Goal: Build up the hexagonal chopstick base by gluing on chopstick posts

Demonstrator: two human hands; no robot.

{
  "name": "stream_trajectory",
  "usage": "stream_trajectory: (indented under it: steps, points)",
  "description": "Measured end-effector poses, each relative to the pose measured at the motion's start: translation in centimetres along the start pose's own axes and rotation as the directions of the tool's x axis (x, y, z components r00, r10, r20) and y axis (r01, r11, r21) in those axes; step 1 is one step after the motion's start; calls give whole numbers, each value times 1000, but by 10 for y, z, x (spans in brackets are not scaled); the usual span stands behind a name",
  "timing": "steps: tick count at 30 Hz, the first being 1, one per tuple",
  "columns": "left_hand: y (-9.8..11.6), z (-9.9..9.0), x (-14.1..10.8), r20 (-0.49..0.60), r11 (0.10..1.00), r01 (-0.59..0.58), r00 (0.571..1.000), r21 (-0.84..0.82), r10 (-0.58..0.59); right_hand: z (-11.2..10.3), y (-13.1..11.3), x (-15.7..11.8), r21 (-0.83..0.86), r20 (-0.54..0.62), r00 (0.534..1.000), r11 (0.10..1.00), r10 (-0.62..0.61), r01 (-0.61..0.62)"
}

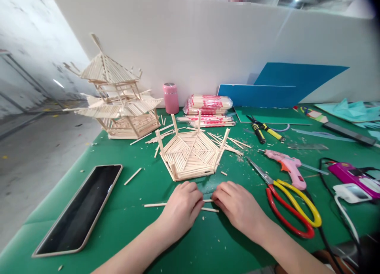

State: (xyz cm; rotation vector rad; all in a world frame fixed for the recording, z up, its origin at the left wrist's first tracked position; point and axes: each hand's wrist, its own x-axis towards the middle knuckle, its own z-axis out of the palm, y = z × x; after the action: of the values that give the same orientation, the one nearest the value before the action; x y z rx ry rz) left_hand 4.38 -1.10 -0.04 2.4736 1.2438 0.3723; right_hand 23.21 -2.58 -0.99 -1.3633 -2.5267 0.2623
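Both hands are low over the green table, just in front of a hexagonal stick base (192,153) with upright posts at its corners. My left hand (184,203) is closed on a thin wooden stick (154,205) that sticks out to its left. Fingers curled, my right hand (233,205) pinches the right end of a stick (208,201) between the hands; whether it is the same stick cannot be made out. Just below, another short stick (210,209) lies on the table, partly under my left hand.
A stick pagoda (118,104) stands back left, a phone (80,210) lies left. Pink bottle (170,98) and bagged sticks (208,104) are behind. Scissors (285,199), a pink glue gun (286,165), pliers (264,129) and a purple device (356,179) with cables lie right.
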Motion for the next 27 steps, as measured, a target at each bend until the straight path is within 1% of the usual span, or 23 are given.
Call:
stream_trajectory:
  steps: [3, 5, 8, 10, 12, 15, 17, 18, 19, 20, 21, 22, 23, 24, 25, 26, 27]
  points:
    - [-1, -1, -1, -9, 999, -1, 1000, 50, 1, 1, 2, 0, -6, -49, 999, 1000, 21, -21]
    - [-1, -3, -2, -28, 995, -18, 999, 93, 20, -4, 4, -2, 36, -83, 995, 998, 48, -45]
    - [-2, -6, -4, -64, 986, -85, 993, 146, 95, -14, 5, -8, 186, -139, 985, 980, 99, -72]
    - [-2, -6, -7, -89, 977, -126, 986, 172, 143, -19, 6, -12, 331, -177, 967, 936, 182, -116]
    - [1, -6, -9, -113, 972, -146, 979, 186, 169, -20, 8, -17, 492, -166, 935, 848, 314, -197]
    - [11, -6, -13, -129, 970, -155, 975, 185, 180, -17, 9, -23, 706, -66, 874, 642, 481, -300]
    - [22, -7, -15, -107, 981, -139, 982, 136, 154, -15, 10, -25, 796, -37, 846, 527, 532, -297]
    - [28, -8, -16, -81, 990, -112, 990, 82, 118, -14, 10, -26, 822, -42, 838, 496, 543, -280]
    - [34, -8, -16, -50, 997, -78, 996, 0, 78, -14, 11, -25, 836, -61, 833, 484, 550, -259]
    - [39, -9, -16, -16, 996, -26, 1000, -90, 25, -14, 13, -24, 835, -86, 830, 495, 551, -242]
    - [42, -9, -16, 21, 984, 37, 999, -175, -34, -15, 14, -22, 811, -120, 830, 536, 545, -235]
    - [44, -9, -15, 50, 966, 99, 995, -238, -90, -16, 17, -19, 739, -161, 836, 625, 525, -251]
    - [45, -8, -15, 67, 952, 156, 987, -265, -143, -17, 19, -15, 618, -202, 847, 735, 491, -279]
    - [45, -8, -14, 66, 947, 197, 980, -253, -187, -19, 22, -11, 460, -231, 864, 833, 447, -307]
    - [44, -7, -14, 50, 954, 219, 976, -203, -213, -21, 25, -6, 290, -241, 885, 900, 398, -326]
    - [43, -7, -14, 32, 967, 223, 975, -126, -221, -22, 28, 0, 146, -236, 903, 932, 358, -332]
    - [41, -6, -14, 24, 976, 215, 976, -37, -214, -23, 30, 5, 45, -222, 917, 943, 331, -330]
